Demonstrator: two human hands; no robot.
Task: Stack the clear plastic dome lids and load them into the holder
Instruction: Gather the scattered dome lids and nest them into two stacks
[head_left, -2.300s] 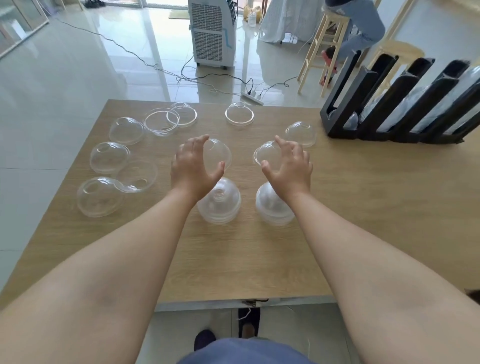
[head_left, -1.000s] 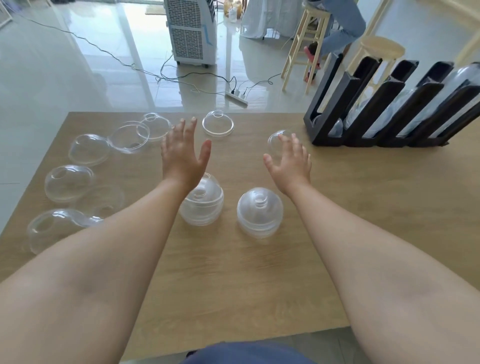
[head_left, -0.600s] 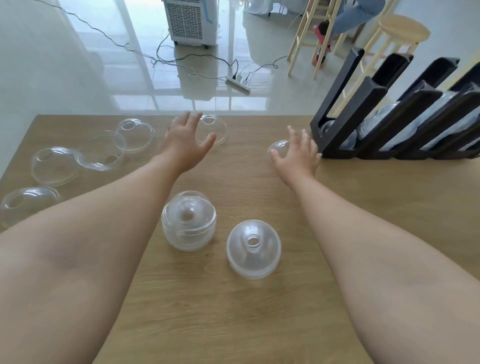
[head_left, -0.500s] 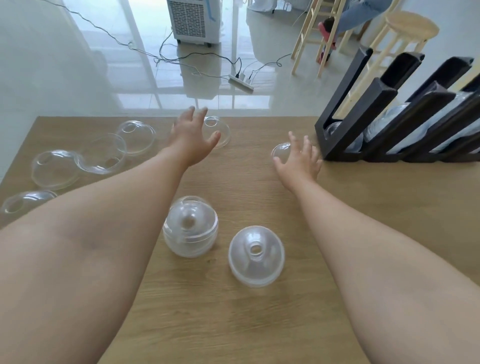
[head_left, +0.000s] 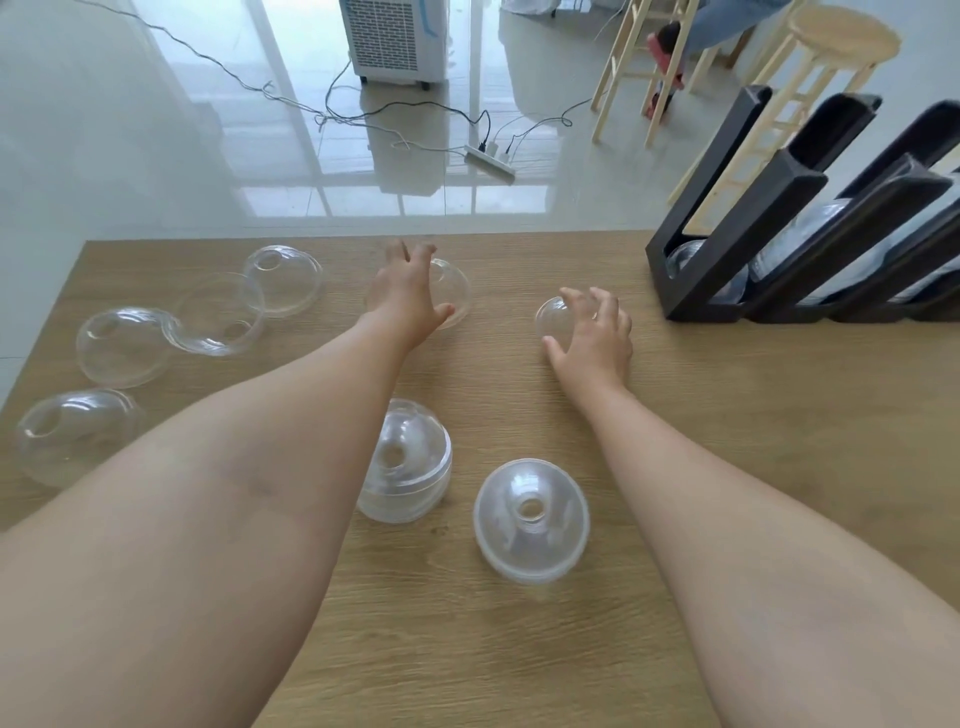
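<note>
Two stacks of clear dome lids stand near me, the left stack (head_left: 402, 462) and the right stack (head_left: 530, 519). My left hand (head_left: 408, 293) lies over a single dome lid (head_left: 457, 291) near the table's far edge, fingers and thumb curled around it. My right hand (head_left: 592, 332) cups another single dome lid (head_left: 551, 314), which rests on the table left of the black holder (head_left: 727, 249). The holder's slanted slots hold nested lids. Several loose lids lie at the left, such as one far lid (head_left: 283, 280) and one near lid (head_left: 67, 431).
The wooden table (head_left: 779, 441) ends just beyond my hands. Past it on the tiled floor are a white air cooler (head_left: 395, 41), cables with a power strip (head_left: 491, 161), wooden stools (head_left: 826, 57) and a seated person's legs.
Both hands reached forward from the two stacks to the far lids and now close on one each. My head moved forward, so the stacks appear nearer and lower.
</note>
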